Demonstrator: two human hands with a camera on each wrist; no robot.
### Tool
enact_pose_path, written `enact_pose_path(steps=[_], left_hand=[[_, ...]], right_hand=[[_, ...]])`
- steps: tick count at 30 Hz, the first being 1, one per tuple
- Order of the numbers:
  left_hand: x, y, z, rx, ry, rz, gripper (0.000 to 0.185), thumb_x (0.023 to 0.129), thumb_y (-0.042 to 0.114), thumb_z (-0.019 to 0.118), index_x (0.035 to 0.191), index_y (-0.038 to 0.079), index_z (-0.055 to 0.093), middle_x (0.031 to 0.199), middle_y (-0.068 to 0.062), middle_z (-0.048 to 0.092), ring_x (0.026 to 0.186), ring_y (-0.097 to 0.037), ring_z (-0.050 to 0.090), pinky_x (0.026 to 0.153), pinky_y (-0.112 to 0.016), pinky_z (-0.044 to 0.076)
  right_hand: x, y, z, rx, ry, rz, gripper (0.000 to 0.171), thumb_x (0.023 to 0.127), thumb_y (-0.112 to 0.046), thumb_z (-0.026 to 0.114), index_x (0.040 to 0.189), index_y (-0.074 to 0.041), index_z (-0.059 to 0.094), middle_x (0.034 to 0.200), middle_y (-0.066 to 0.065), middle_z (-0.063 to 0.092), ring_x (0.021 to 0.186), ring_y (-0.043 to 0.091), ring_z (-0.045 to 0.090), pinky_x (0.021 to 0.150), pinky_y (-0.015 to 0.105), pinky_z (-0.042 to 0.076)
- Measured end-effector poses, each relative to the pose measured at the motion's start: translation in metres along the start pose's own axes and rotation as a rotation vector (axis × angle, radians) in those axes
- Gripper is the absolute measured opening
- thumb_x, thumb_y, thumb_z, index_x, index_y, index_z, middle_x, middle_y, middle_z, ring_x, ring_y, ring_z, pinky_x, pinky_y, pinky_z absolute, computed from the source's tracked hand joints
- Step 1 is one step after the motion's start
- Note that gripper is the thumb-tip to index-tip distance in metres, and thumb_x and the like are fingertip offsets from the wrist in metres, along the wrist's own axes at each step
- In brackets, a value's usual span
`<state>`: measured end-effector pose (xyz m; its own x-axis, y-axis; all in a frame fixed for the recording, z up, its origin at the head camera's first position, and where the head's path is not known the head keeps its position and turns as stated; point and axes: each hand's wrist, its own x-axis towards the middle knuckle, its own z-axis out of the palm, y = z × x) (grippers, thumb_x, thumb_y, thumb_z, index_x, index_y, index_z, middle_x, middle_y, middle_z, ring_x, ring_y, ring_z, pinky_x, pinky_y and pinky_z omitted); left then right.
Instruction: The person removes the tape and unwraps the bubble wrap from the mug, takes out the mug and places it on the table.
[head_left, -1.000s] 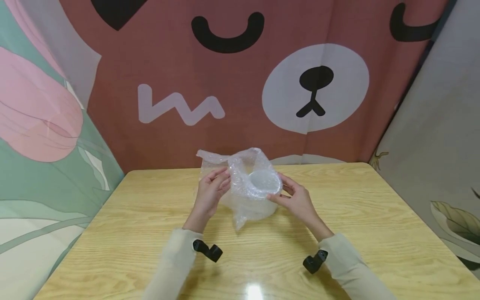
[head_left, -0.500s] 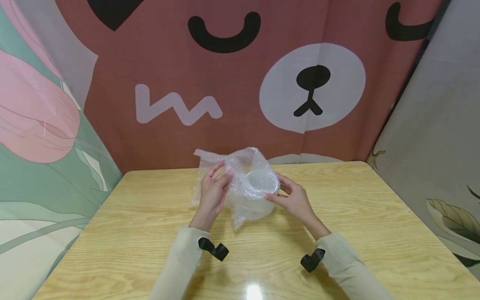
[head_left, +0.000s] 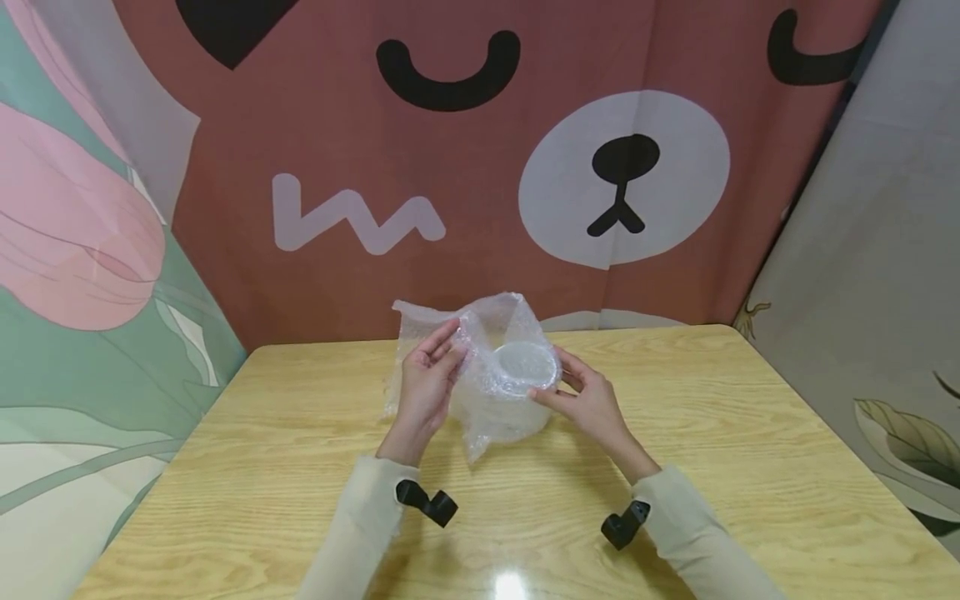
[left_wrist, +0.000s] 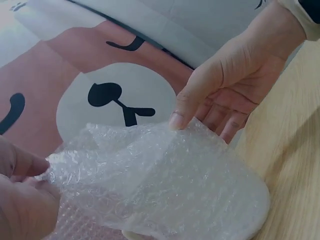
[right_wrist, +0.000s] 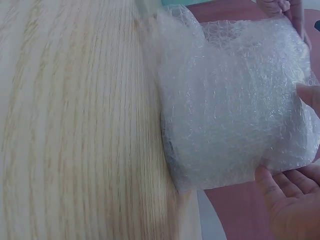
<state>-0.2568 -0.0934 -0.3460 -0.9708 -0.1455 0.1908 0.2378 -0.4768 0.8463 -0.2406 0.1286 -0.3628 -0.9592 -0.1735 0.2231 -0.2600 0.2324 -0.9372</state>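
Bubble wrap [head_left: 502, 412], fingers [head_left: 576, 367] pinching, table edge [head_left: 660, 333] behind

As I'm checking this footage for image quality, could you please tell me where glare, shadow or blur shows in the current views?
Head view: a bright glare spot on the table at the bottom edge, faint shadows beside the sleeves; left wrist view: dimmer, with small highlights on the bubble wrap; right wrist view: hazy, the table's edge smeared.

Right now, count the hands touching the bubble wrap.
2: the left hand pinches the bubble wrap toward the left; the right hand grips it at the right.
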Motion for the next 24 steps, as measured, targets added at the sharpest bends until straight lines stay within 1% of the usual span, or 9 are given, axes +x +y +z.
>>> enact_pose_path(steps=[5,8,11,15,20,22,24], left_hand=[[-0.005,0.001,0.005,0.05,-0.049,0.072,0.043,0.089,-0.016,0.056,0.131,-0.008,0.054,0.123,-0.015,0.062,0.098,-0.013,0.064,0.085,-0.027,0.052],[-0.008,0.002,0.008,0.075,-0.076,0.109,0.042,0.089,-0.015,0.057,0.13,-0.008,0.056,0.127,-0.016,0.06,0.1,-0.014,0.064,0.087,-0.029,0.052],[-0.01,0.004,0.01,0.117,-0.117,0.162,0.039,0.09,-0.012,0.058,0.129,-0.007,0.057,0.128,-0.016,0.06,0.101,-0.016,0.064,0.087,-0.03,0.052],[-0.016,0.006,0.012,0.207,-0.203,0.27,0.036,0.09,-0.011,0.06,0.126,-0.008,0.059,0.128,-0.016,0.06,0.106,-0.019,0.063,0.089,-0.032,0.051],[-0.024,0.008,0.017,0.3,-0.34,0.42,0.032,0.089,-0.014,0.059,0.121,-0.013,0.059,0.123,-0.022,0.061,0.109,-0.024,0.062,0.09,-0.036,0.051],[-0.027,0.008,0.019,0.332,-0.398,0.467,0.03,0.089,-0.015,0.059,0.119,-0.013,0.06,0.121,-0.024,0.062,0.109,-0.023,0.062,0.089,-0.034,0.052],[-0.031,0.009,0.019,0.363,-0.447,0.491,0.029,0.09,-0.014,0.058,0.119,-0.012,0.06,0.121,-0.023,0.062,0.106,-0.018,0.063,0.079,-0.025,0.054]], right_hand=[[0.0,0.001,-0.001,-0.009,0.01,0.003,0.075,0.082,-0.01,0.079,0.145,0.0,0.041,0.138,0.022,0.05,0.122,0.035,0.052,0.083,0.031,0.054],[0.0,0.001,-0.001,-0.015,0.012,0.005,0.074,0.082,-0.011,0.079,0.145,0.001,0.041,0.138,0.022,0.049,0.123,0.036,0.052,0.085,0.033,0.053],[0.0,0.0,0.0,-0.023,0.015,0.014,0.074,0.083,-0.012,0.078,0.145,0.001,0.04,0.139,0.022,0.048,0.124,0.036,0.05,0.086,0.036,0.053],[0.0,-0.001,0.001,-0.04,0.025,0.027,0.074,0.083,-0.014,0.078,0.145,0.001,0.04,0.14,0.022,0.048,0.125,0.037,0.049,0.089,0.04,0.051],[0.0,-0.002,0.002,-0.041,0.032,0.032,0.074,0.084,-0.015,0.078,0.145,0.002,0.04,0.14,0.023,0.048,0.125,0.037,0.049,0.09,0.042,0.05],[0.0,-0.001,0.002,-0.034,0.035,0.035,0.074,0.084,-0.015,0.078,0.145,0.001,0.04,0.139,0.023,0.048,0.125,0.037,0.049,0.09,0.041,0.051],[0.0,-0.001,0.002,-0.025,0.036,0.04,0.074,0.084,-0.014,0.078,0.146,0.001,0.04,0.139,0.023,0.049,0.125,0.037,0.049,0.089,0.041,0.051]])
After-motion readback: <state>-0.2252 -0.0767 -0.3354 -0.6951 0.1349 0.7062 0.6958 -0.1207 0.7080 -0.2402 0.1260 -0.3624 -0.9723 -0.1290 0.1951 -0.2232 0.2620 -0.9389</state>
